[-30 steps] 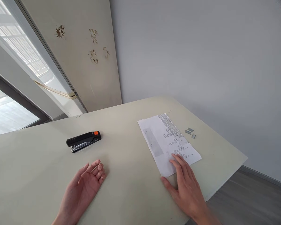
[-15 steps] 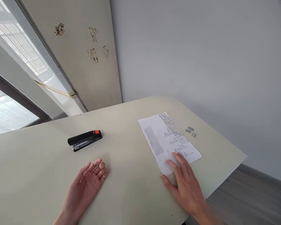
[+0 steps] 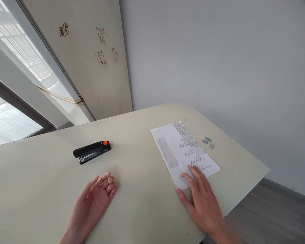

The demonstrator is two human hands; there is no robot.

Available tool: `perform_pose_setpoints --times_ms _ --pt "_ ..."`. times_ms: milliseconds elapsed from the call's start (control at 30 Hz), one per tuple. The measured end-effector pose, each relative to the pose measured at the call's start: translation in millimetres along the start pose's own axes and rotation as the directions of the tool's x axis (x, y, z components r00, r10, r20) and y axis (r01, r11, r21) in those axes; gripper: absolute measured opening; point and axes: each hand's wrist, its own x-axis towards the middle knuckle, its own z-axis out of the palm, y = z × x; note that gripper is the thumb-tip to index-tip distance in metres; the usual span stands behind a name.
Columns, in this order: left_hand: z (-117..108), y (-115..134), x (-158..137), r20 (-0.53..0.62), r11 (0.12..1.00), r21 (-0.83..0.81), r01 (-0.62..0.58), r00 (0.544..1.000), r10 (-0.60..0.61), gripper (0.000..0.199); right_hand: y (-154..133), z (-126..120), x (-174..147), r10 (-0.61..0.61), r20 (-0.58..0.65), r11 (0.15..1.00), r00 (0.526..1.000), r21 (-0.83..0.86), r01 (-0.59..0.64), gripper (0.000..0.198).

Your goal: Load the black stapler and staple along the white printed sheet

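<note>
left hand: the left hand (image 3: 91,206) is palm up, fingers loosely curled, grasping nothing; it seems to rest on the counter (image 3: 137,152), with the stapler (image 3: 91,150) just beyond it
right hand: the right hand (image 3: 203,203) is palm down and open, fingers spread, the longer ones over the near end of the paper (image 3: 176,149), thumb just beside its near corner; nothing is gripped
step in hand: by my judgement, a pause with the paper lightly steadied under the right hand and the left hand idle
next move: picking up the stapler would call for the left hand to turn over and reach forward; lifting the paper, for a pinch at its edge
paper: lies flat on the right part of the counter, fine dark marks along its right side, a grey patch at left
stapler: black with an orange patch, on its base at left, apart from the paper
staple strips: a few grey staple strips (image 3: 207,139) to the right of the paper, apart from it
background: a pale panel (image 3: 91,88) with brown patches at left, a grey wall (image 3: 205,61) at right
</note>
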Motion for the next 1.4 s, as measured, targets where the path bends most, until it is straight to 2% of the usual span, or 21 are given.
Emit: perform_pose_setpoints --times_ms 633,1067,1400 --pt "-2.3 -0.7 -0.5 0.036 1.000 -0.002 -0.005 0.999 0.005 0.015 -0.2 1.8 -0.4 -0.018 -0.030 1.000 0.999 0.004 0.019 0.044" --pt "-6.7 -0.2 2.7 0.022 1.000 -0.012 0.007 1.000 -0.007 0.016 -0.5 3.0 -1.6 -0.016 -0.031 1.000 0.999 -0.008 0.016 0.044" --pt "-5.5 -0.4 1.2 0.009 1.000 -0.014 0.006 1.000 -0.006 0.016 -1.1 3.6 -0.3 -0.024 -0.062 0.999 0.998 0.022 0.025 0.036"
